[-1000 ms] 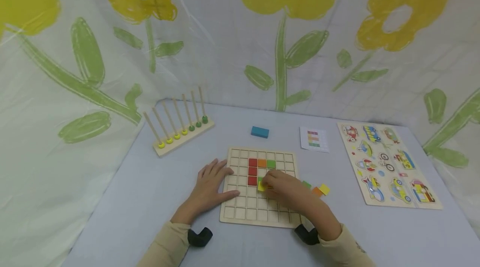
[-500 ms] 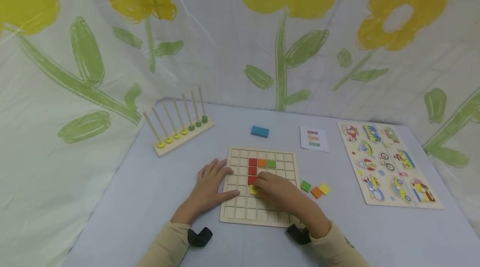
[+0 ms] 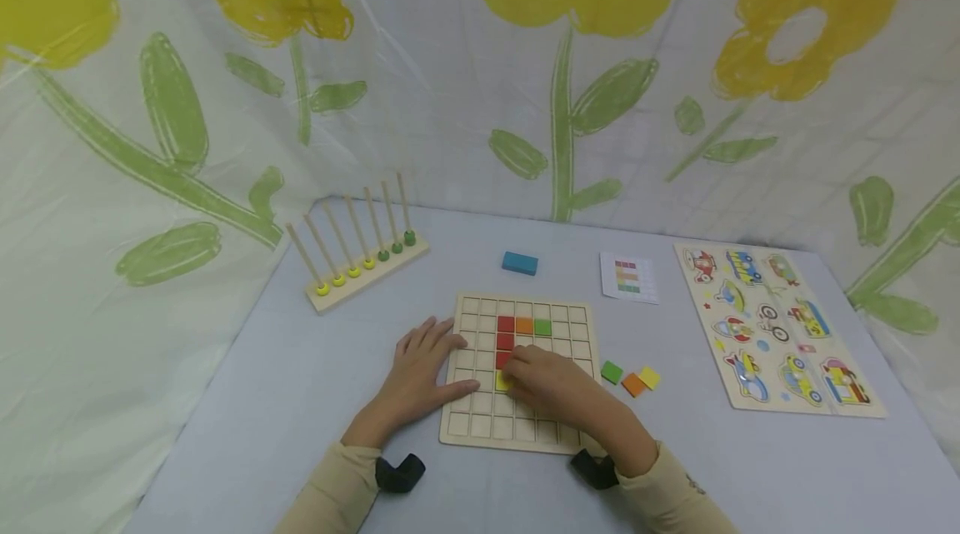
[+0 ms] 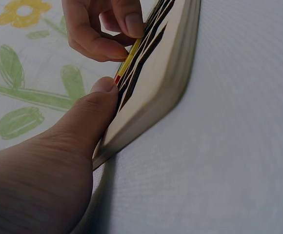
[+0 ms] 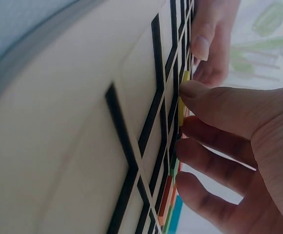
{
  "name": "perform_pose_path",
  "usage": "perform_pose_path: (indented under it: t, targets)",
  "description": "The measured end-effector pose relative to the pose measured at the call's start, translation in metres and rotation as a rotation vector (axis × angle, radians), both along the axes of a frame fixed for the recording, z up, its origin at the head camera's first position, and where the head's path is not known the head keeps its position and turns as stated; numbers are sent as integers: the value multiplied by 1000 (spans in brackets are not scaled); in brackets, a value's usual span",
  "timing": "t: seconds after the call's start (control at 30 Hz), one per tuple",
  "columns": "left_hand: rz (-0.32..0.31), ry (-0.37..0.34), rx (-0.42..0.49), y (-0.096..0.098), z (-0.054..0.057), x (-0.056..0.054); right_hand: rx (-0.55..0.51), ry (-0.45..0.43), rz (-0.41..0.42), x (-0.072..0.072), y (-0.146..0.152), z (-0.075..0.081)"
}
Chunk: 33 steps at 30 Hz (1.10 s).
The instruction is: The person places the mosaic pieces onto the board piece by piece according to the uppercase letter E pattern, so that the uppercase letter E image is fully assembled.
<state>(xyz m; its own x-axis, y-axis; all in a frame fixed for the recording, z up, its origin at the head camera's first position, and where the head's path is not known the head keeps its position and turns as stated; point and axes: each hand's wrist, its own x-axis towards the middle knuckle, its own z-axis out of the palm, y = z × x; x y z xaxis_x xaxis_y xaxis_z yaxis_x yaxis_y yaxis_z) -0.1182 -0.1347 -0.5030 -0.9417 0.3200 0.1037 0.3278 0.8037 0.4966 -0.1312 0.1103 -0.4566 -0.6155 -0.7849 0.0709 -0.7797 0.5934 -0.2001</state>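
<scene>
A wooden grid board (image 3: 482, 426) lies on the table in front of me. My left hand (image 3: 420, 371) rests at its left edge, fingers spread and thumb on the board. My right hand (image 3: 555, 382) holds a yellow square tile (image 3: 501, 381) at a grid cell, below a column of red tiles (image 3: 506, 341). In the right wrist view, thumb and index finger are at the yellow tile (image 5: 181, 113). An orange tile (image 3: 524, 326) and a green tile (image 3: 542, 327) sit in the row of the top red one. My right hand hides cells right of the column.
Right of the board lie a loose green tile (image 3: 611, 372), an orange one (image 3: 633, 385) and a yellow one (image 3: 650, 377). Behind are a blue block (image 3: 520, 263) and a pattern card (image 3: 628, 277). A peg-and-bead rack (image 3: 367, 271) stands left, a picture puzzle board (image 3: 780, 330) right.
My right hand has moved left with the yellow tile, from the column beside the red tiles to the cell under them. The left hand stays put.
</scene>
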Motion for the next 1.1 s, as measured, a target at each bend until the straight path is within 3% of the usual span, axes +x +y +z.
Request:
perform_pose_path:
  t: [0.47, 0.63, 0.77, 0.93, 1.1]
  targets:
    - [12, 1, -3, 0, 1, -1, -1, -10, -7, -3, 3, 1]
    - [11, -8, 8, 1, 1, -1, -38, -26, -92, -7, 29, 6]
    - [11, -14, 7, 2, 2, 0, -32, -47, -207, -7, 62, 9]
    - [18, -14, 0, 2, 2, 1, -20, -109, -363, -2, 104, 13]
    - [15, -19, -6, 1, 2, 1, -31, -162, -439, 4, 140, 13]
